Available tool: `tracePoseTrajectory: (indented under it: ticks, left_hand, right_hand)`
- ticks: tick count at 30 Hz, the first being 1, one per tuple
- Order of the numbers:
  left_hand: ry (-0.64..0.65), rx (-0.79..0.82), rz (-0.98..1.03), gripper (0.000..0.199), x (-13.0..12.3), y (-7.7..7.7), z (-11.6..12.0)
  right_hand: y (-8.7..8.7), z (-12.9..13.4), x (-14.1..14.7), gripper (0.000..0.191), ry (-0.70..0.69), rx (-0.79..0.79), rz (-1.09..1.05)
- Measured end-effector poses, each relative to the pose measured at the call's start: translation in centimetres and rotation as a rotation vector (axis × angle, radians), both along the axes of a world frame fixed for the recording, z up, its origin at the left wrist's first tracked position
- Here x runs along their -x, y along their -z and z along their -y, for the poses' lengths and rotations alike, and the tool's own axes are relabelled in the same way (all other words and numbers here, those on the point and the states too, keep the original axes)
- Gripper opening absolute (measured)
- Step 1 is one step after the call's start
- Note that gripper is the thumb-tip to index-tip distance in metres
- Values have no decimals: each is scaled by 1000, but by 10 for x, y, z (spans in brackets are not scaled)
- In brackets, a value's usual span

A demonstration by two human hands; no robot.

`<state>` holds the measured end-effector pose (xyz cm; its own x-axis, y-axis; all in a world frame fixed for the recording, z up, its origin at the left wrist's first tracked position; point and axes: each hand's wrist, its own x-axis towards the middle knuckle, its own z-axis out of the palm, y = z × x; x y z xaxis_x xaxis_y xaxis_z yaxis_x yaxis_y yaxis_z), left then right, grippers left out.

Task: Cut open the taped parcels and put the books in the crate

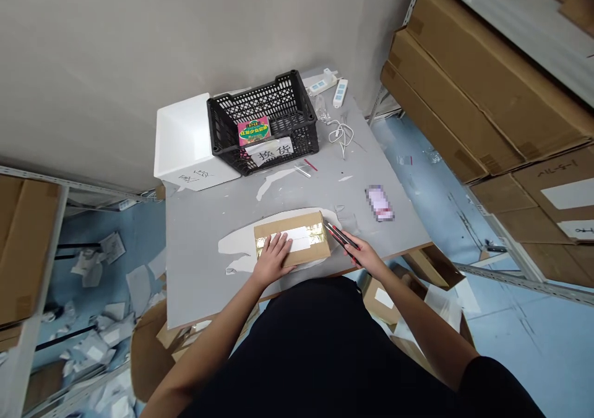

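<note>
A small brown cardboard box (301, 257) lies flat near the front edge of the grey table (199, 288), with a white label and shiny tape along its top. My left hand (273, 260) rests on the left part of the box with its fingers stretched out. In my right hand (366, 257) is a black and red utility knife (342, 238), gripped by its handle, its tip close to the right end of the box. Whether the tip touches the box I cannot tell. Torn white paper (234, 243) lies under the box.
A black plastic crate (306, 136) with a pink and green package (253, 130) stands at the back beside a white bin (174, 133). A phone (379, 203) lies at the right, below a white cable (341, 135) and power strips (340, 93). Shelves with cartons (464, 96) flank the table.
</note>
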<state>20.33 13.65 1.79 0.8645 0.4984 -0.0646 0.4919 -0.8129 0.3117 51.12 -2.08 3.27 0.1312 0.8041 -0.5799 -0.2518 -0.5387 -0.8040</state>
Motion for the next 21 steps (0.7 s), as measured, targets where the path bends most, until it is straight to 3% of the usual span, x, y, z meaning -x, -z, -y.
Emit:
tracePoseTrajectory:
  ticks: [9, 21]
  left_hand:
    - [-26, 6, -23, 78, -1, 6, 1]
    - [-53, 51, 0, 78, -2, 6, 1]
  right_hand:
    - [-8, 2, -6, 72, -68, 29, -40]
    - [4, 14, -5, 72, -77, -14, -111]
